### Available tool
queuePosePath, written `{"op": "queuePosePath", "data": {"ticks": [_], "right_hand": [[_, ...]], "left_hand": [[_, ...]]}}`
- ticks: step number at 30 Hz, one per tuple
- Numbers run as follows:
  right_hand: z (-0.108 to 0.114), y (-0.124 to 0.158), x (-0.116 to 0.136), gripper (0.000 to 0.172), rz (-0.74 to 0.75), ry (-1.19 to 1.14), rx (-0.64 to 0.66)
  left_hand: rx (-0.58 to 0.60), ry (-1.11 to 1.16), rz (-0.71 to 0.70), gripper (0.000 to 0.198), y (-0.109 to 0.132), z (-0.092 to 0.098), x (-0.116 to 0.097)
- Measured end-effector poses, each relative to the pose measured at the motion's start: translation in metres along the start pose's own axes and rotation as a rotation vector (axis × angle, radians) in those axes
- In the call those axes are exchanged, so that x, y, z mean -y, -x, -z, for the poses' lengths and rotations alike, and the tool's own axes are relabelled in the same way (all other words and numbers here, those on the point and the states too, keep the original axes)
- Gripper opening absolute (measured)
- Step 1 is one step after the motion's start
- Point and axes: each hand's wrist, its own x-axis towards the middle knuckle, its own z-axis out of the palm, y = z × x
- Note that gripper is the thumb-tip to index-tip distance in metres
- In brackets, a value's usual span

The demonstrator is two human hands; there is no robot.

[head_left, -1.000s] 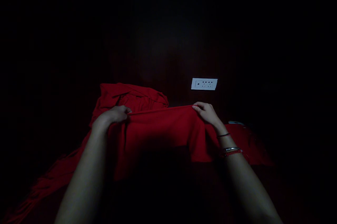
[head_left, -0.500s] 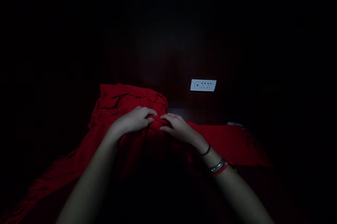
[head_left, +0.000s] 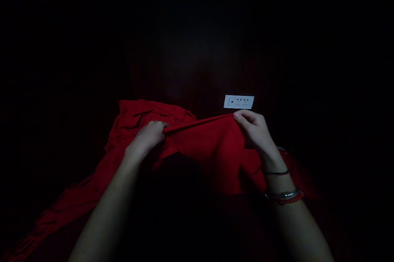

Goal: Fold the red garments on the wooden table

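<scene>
The grips of left hand point(head_left: 151, 133) and right hand point(head_left: 250, 126) pinch red cloth point(head_left: 200, 137), partly hiding crumpled fabric point(head_left: 129, 112). Beyond sits a socket plate point(head_left: 239, 101).

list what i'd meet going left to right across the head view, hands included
Red fringe → left hand → stretched red cloth → right hand → silver bracelet.

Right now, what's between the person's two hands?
Red cloth, as the head view shows: its upper edge runs fairly straight from the left hand up to the right hand, with fabric hanging below.
</scene>
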Motion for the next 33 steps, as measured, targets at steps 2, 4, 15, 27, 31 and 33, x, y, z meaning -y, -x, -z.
{"op": "queuePosePath", "data": {"ticks": [2, 4, 15, 27, 31, 33], "right_hand": [[0.014, -0.005, -0.018, 0.025, -0.062, 0.099, -0.1], [0.022, -0.008, -0.037, 0.025, -0.125, 0.253, -0.121], [-0.052, 0.018, -0.009, 0.053, 0.261, 0.306, 0.512], [-0.017, 0.004, 0.001, 0.021, 0.185, 0.348, 0.1], [0.015, -0.005, -0.024, 0.021, -0.008, 0.515, -0.025], [0.016, -0.004, -0.034, 0.018, -0.077, 0.603, 0.086]], "left_hand": [[0.03, 0.06, 0.029, 0.036, 0.005, 0.011, 0.016], [0.054, 0.124, 0.093, 0.032, 0.013, 0.023, 0.033], [0.038, 0.126, -0.19, 0.031, 0.027, 0.028, -0.01], [-0.055, -0.038, -0.001, 0.037, 0.002, 0.006, 0.015], [-0.095, -0.043, 0.051, 0.043, -0.003, 0.004, 0.033], [-0.101, -0.031, -0.008, 0.043, 0.0, 0.005, 0.029]]}}
